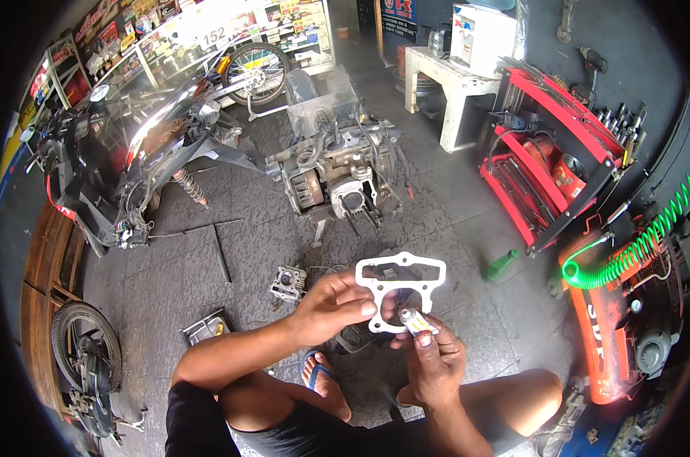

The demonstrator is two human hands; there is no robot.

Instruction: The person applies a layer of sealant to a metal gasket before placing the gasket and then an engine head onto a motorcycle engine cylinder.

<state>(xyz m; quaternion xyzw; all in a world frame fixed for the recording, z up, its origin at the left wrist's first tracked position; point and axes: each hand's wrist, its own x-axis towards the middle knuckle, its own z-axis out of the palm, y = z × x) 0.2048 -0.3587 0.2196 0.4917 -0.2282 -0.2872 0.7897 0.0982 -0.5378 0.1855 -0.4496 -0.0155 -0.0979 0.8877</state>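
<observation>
In front of me is a thin, pale engine gasket [439, 272] with a large round opening and a wide slot along its far side. My left hand [326, 308] pinches its left edge between thumb and fingers. A small white tube with orange markings [416, 321] is gripped in my right hand [439, 362], the thumb pressed on its lower end. The tube's narrow tip points at the gasket's lower right part. Some right-hand fingers reach behind the gasket and are partly hidden.
A metal engine part [288, 283] lies on the floor beyond my left forearm. Farther off stands a partly dismantled engine [345, 179]. A green bottle [502, 264], a red tool cart [528, 217] and an orange compressor [600, 343] are at right. A metal tray [206, 329] sits at left.
</observation>
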